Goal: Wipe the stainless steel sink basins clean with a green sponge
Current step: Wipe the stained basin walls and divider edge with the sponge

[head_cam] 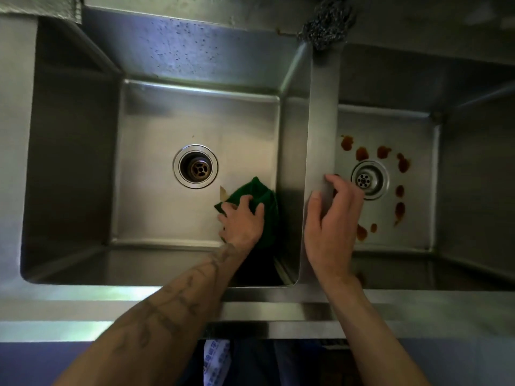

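Left hand (242, 221) grips green sponge (262, 193) on left basin (167, 121) floor, mid-wipe. Right hand (331, 232) clasps divider (323, 107). Next, likely: stained right basin (390, 129).

The bare left forearm (170, 299) carries dark, perhaps vine-like, tattoo lines.

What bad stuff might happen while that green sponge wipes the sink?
The small tan scrap beside the green sponge, held by the left hand, lies near the open round drain; a wipe might push it in. The reddish-brown blotches in the right basin could smear onto the sponge and spread. The right hand gripping the steel divider might slip if it is wet.
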A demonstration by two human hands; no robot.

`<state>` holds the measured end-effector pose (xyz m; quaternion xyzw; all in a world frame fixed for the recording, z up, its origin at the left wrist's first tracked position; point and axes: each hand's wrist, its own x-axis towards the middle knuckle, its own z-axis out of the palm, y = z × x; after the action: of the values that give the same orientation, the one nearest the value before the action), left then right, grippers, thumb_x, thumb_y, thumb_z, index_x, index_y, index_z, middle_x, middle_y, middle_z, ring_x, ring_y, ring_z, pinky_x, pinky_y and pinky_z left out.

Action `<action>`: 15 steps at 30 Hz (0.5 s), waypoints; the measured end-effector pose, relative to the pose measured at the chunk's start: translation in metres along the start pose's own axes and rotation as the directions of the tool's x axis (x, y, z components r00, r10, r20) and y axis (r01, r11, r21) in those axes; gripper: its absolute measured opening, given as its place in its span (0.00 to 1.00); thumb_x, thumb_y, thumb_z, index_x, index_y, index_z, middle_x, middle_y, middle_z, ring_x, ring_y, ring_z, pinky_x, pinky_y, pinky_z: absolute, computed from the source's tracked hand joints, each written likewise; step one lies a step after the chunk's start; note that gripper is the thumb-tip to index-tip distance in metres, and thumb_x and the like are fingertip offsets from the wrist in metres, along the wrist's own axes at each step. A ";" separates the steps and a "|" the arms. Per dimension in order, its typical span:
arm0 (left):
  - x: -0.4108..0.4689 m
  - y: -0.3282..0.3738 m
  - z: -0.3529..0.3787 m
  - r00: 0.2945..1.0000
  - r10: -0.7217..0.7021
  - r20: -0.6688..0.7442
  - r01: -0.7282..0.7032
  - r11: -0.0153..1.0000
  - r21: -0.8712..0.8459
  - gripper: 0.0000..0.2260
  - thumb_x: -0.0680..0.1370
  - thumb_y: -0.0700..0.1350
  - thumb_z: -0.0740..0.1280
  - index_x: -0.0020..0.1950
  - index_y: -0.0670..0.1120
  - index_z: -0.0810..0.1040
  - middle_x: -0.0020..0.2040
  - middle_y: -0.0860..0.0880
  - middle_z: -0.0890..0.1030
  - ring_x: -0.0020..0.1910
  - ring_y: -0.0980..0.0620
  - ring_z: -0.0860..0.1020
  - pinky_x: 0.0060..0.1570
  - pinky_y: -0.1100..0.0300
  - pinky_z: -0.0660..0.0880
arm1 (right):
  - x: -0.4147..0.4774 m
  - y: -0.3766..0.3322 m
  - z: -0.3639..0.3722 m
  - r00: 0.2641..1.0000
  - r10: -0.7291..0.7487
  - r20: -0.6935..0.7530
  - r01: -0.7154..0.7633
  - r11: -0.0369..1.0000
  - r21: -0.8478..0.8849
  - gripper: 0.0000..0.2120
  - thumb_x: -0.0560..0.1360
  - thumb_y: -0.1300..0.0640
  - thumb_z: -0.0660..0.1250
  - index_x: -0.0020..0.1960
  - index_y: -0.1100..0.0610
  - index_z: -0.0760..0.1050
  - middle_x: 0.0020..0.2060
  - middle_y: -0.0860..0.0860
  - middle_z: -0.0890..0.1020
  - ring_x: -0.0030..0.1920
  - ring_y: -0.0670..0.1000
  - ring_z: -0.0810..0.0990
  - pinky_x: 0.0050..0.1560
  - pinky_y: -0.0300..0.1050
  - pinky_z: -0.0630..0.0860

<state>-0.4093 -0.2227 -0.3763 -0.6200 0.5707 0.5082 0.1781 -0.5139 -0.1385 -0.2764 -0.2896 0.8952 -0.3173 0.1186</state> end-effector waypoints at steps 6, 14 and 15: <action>-0.012 0.018 0.033 0.983 -0.171 -0.069 0.164 0.982 -0.090 0.30 0.85 0.58 0.65 0.84 0.59 0.56 0.83 0.40 0.49 0.77 0.31 0.59 0.72 0.32 0.66 | 0.000 0.003 0.004 1.000 -0.027 -0.015 0.026 0.999 -0.022 0.17 0.85 0.54 0.63 0.71 0.57 0.69 0.67 0.56 0.71 0.64 0.49 0.72 0.62 0.27 0.67; -0.013 0.010 0.028 0.998 0.034 0.060 -0.014 0.956 -0.294 0.16 0.87 0.47 0.63 0.74 0.45 0.71 0.71 0.39 0.71 0.66 0.38 0.75 0.71 0.48 0.73 | 0.000 -0.003 0.001 0.999 -0.053 -0.010 0.052 0.998 -0.026 0.16 0.85 0.56 0.63 0.71 0.59 0.69 0.65 0.57 0.72 0.62 0.47 0.72 0.61 0.24 0.65; -0.013 0.008 0.024 0.993 0.021 0.116 0.018 0.945 -0.327 0.15 0.87 0.48 0.63 0.72 0.46 0.71 0.69 0.40 0.75 0.64 0.39 0.77 0.69 0.47 0.76 | 0.000 -0.003 0.001 0.999 -0.054 -0.008 0.054 0.998 -0.025 0.16 0.85 0.56 0.62 0.71 0.59 0.69 0.65 0.57 0.72 0.62 0.46 0.71 0.61 0.24 0.65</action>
<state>-0.4241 -0.1989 -0.3731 -0.6096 0.4672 0.6316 0.1056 -0.5121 -0.1407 -0.2751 -0.3137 0.8914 -0.3105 0.1024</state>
